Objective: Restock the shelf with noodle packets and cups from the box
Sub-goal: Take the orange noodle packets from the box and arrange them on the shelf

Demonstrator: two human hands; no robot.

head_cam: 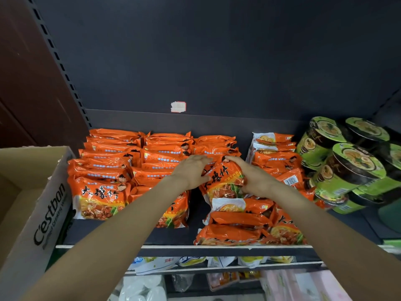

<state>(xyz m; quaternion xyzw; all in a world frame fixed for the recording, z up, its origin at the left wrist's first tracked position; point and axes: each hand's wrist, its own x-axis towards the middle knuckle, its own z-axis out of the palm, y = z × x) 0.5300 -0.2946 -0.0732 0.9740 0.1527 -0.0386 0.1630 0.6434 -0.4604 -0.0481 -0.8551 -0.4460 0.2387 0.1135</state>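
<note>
Rows of orange noodle packets (102, 192) stand on the dark shelf (130, 235). Both my hands hold one upright orange packet (223, 181) in the third row. My left hand (193, 170) grips its left edge, fingers reaching over the top. My right hand (251, 177) grips its right side, thumb on the top corner. Loose orange packets (234, 227) lie flat in a pile in front of it. Green noodle cups (347, 170) are stacked on their sides at the shelf's right. The cardboard box (39, 205) stands at the left, its inside mostly out of view.
A white price sticker (178, 106) is stuck on the dark back panel. A slotted upright (60, 68) runs up the left side. Below the shelf edge (195, 247), lower shelves hold white and yellow packets (165, 262) and other goods.
</note>
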